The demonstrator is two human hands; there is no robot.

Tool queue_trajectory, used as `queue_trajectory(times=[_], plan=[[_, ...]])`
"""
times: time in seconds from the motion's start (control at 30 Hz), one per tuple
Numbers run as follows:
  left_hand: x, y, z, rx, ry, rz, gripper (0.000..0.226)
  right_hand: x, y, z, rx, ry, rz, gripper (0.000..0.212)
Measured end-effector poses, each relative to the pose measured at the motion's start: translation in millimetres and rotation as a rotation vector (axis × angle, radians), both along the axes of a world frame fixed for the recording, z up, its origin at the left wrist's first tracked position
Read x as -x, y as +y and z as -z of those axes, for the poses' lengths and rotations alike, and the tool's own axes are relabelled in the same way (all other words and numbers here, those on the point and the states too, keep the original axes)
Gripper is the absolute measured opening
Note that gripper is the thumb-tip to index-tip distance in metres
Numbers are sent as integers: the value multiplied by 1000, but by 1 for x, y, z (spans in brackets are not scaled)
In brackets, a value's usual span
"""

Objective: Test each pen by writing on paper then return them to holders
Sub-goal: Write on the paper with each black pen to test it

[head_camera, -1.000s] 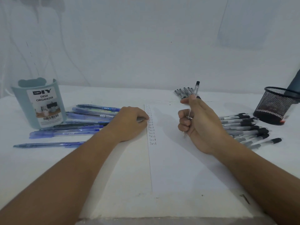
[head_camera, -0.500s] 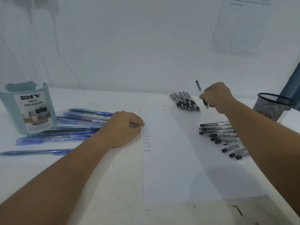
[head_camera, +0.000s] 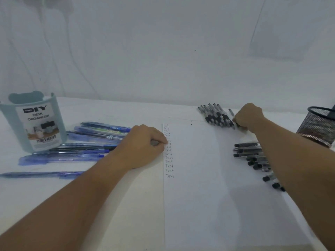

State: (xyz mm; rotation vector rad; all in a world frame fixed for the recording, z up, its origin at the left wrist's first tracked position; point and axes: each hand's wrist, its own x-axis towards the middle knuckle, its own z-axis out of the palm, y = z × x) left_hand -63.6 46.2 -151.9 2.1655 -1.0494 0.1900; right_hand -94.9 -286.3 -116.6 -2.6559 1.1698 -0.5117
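Pen held beside the far pen row

A black-capped pen (head_camera: 232, 115) is gripped in the curled right hand (head_camera: 247, 115), its middle hidden; the paper (head_camera: 199, 178) edge is pinned by the left hand (head_camera: 145, 144), fingertips bent.

The left hand (head_camera: 145, 146) lies knuckles up with fingers curled under, fingertips at the left edge of the paper (head_camera: 208, 187), forearm running back toward the near left. The right hand (head_camera: 247, 115) reaches past the paper's far right corner, fingers curled downward round a pen (head_camera: 231, 113).
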Motion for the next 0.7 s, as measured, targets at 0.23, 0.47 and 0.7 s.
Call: queue_trajectory(times=[0.23, 0.47, 0.7], plan=[[-1, -1, 1, 4, -15, -5, 20, -4, 4, -2, 32, 40, -37, 20], [1, -1, 0, 9, -24, 6, 19, 14, 10, -12, -6, 55, -146, 24], [2, 0, 0, 4, -36, 9, 21, 70, 36, -41, -110, 119, -371, 36]])
